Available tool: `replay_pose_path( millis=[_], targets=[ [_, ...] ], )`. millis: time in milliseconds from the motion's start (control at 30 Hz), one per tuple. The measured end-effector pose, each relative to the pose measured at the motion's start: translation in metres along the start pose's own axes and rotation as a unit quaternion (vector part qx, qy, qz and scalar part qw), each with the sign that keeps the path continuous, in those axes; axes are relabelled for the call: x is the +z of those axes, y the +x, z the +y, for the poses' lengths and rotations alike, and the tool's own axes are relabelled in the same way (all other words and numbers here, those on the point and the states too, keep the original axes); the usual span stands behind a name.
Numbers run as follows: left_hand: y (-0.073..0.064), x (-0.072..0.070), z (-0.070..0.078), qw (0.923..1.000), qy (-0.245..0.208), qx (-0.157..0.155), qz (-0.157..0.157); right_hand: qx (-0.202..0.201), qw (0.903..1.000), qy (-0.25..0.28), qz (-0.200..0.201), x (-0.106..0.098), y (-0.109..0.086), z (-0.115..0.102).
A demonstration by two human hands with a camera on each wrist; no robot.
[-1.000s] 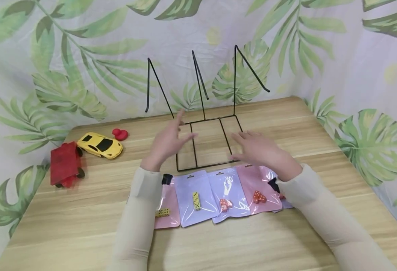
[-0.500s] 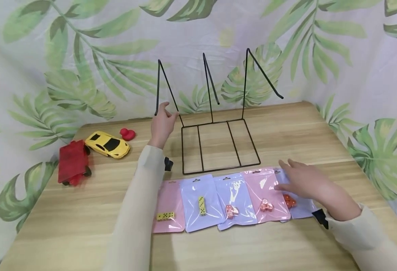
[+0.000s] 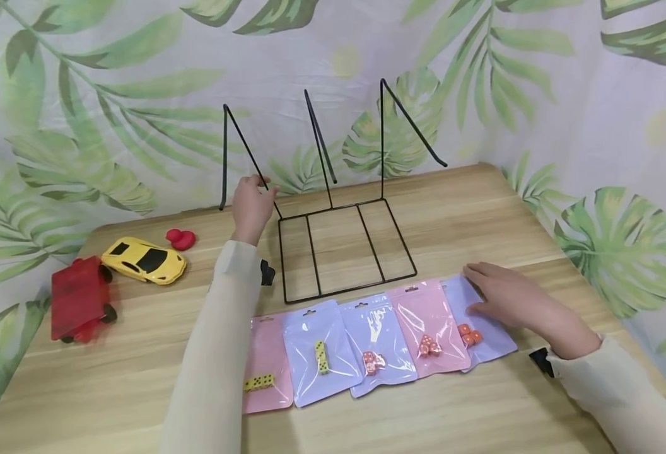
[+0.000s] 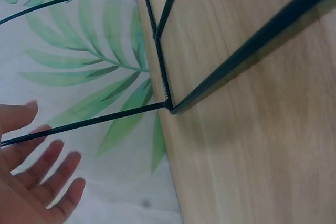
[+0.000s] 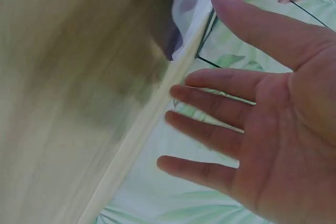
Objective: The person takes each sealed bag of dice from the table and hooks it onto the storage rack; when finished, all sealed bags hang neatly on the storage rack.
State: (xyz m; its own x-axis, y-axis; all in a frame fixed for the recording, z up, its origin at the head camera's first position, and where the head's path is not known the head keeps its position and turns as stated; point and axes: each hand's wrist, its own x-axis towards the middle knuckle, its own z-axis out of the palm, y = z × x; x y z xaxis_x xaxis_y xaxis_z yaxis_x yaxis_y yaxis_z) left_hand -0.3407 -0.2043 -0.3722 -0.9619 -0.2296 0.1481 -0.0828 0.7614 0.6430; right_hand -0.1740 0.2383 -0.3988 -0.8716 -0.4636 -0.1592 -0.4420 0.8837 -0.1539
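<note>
On the table, the wire rack is found standing, with nothing hung on it. Five packets are laid in a row before it; the work is judged barely begun. The left hand is placed at the left post, fingers loosely spread, not clamped. The right hand is held, fingers apart, above the rightmost packet; nothing is gripped.

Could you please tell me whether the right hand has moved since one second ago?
Yes, the right hand has moved rightward, away from the black rack.
</note>
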Motion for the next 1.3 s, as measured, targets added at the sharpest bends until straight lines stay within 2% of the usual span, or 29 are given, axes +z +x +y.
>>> replay_pose_path(
  millis=[200, 367, 667, 833, 967, 1133, 1233, 1300],
  targets=[
    [0.001, -0.003, -0.005, 0.9996, -0.023, 0.005, 0.013, -0.022, 0.9996, 0.014, -0.01, -0.002, 0.007, -0.004],
    [0.0, 0.0, -0.011, 0.9993, -0.024, 0.017, 0.021, -0.032, 0.9994, 0.0, 0.013, 0.0, 0.007, -0.008],
    [-0.001, 0.004, -0.014, 0.9988, -0.017, 0.026, 0.039, -0.025, 0.9967, -0.012, 0.076, 0.008, 0.006, -0.001],
    [0.0, 0.006, -0.014, 0.9984, 0.004, 0.036, 0.044, 0.002, 0.9966, -0.026, 0.078, 0.005, 0.004, 0.011],
    [0.001, 0.006, -0.015, 0.9981, 0.012, 0.039, 0.047, 0.019, 0.9978, -0.019, 0.061, -0.007, -0.001, 0.024],
    [0.001, 0.006, -0.015, 0.9983, 0.014, 0.036, 0.044, 0.035, 0.9981, 0.014, 0.049, -0.037, -0.013, 0.028],
    [0.002, 0.007, -0.014, 0.9985, 0.009, 0.034, 0.042, 0.025, 0.9941, 0.019, 0.103, -0.055, -0.021, 0.022],
    [0.001, 0.007, -0.014, 0.9986, 0.003, 0.035, 0.041, 0.001, 0.9869, 0.015, 0.16, -0.066, -0.025, 0.018]
  ],
)
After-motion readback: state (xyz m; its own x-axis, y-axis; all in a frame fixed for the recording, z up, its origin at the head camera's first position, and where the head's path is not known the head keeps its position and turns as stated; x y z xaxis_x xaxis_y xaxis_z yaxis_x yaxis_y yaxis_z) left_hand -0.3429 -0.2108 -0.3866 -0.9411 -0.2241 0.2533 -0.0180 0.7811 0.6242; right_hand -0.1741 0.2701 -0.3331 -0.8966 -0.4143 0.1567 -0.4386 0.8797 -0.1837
